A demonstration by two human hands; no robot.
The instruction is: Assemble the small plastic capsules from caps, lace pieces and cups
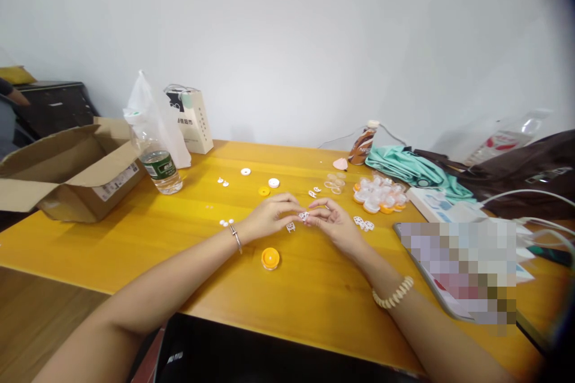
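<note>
In the middle of the table, my left hand (274, 215) and my right hand (336, 226) meet fingertip to fingertip. Both pinch a small white plastic piece with dark holes (303, 216). Just below it lies a similar white piece (290, 227) on the wood. An orange round cup-like part (270, 258) stands nearer to me. To the right of my right hand are more white perforated pieces (363, 224), and beyond the hands two more small white parts (314, 192). White discs (274, 182) and a yellow disc (263, 191) lie farther back.
Clear and orange flower-shaped cups (380, 192) cluster at right, beside a tablet (449, 275) with a blurred screen. A bottled drink (363, 143) and teal cloth (404, 164) stand behind. At left are a water bottle (159, 167) and an open cardboard box (81, 185).
</note>
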